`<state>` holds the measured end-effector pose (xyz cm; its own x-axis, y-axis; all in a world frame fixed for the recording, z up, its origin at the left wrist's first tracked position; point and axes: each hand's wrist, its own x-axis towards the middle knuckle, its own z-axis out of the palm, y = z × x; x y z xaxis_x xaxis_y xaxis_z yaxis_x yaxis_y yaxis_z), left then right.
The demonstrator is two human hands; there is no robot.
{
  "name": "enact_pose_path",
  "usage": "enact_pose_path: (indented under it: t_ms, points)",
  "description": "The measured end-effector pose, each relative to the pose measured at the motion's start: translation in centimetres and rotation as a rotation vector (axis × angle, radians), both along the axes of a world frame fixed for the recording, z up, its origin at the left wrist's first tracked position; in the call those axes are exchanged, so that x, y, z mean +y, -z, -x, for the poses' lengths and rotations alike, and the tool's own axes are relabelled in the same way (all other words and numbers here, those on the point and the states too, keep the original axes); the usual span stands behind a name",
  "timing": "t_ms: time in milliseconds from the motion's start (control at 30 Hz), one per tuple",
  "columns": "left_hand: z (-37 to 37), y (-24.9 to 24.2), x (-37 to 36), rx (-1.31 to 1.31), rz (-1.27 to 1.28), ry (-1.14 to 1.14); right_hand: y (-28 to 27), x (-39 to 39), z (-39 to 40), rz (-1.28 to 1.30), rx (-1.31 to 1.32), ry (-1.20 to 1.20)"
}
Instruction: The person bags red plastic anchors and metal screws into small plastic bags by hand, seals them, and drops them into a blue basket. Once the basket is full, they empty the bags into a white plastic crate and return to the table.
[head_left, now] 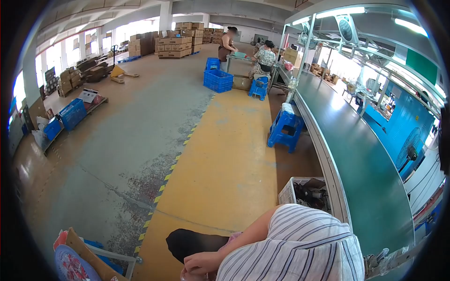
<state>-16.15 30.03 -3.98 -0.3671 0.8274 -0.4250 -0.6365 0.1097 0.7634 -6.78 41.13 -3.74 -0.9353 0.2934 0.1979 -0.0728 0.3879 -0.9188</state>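
My right hand (202, 264) is low in the head view, close to the bottom edge, with its fingers curled in. What the fingers hold, if anything, is hidden. The bare forearm runs down from a striped sleeve (300, 234). Beside that hand is a dark-covered rounded shape, probably my knee (187, 242), with a bit of pink patterned cloth. My left hand does not show clearly. Left of the hand, a light blue round thing with a red pattern (75, 264) leans against cardboard (86, 250) and a pale metal frame (112, 257).
A long green conveyor belt (356, 136) runs along the right. Under its edge stand a white crate (287, 194) of dark items and blue stools (285, 127). Farther off are a blue crate (218, 82), two people at a table, stacked cartons (173, 47) and a yellow pallet jack (118, 72).
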Motion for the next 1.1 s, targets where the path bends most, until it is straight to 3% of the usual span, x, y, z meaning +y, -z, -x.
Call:
enact_pose_path:
  t_ms: [233, 433, 533, 833, 933, 1100]
  points:
    - [0.4, 0.1, -0.5, 0.012, 0.030, -0.015, -3.8, -1.0, -0.3, 0.015, -0.183, -0.018]
    - [0.7, 0.3, -1.4, 0.015, 0.029, -0.017, 1.4, -1.6, 1.3, -0.136, -0.032, -0.116]
    - [1.1, 0.4, -1.6, 0.018, 0.025, -0.022, 1.8, -1.7, 1.3, -0.026, 0.047, -0.097]
    - [1.6, 0.6, -2.0, 0.017, 0.025, -0.037, -0.3, -1.4, 0.9, 0.013, -0.083, 0.119]
    - [1.4, 0.5, -1.7, 0.022, 0.033, -0.039, -1.4, -1.2, 0.9, 0.196, -0.232, 0.000]
    - [1.2, 0.4, -1.7, 0.019, 0.039, -0.037, -1.4, -1.3, 0.7, 0.209, -0.124, -0.055]
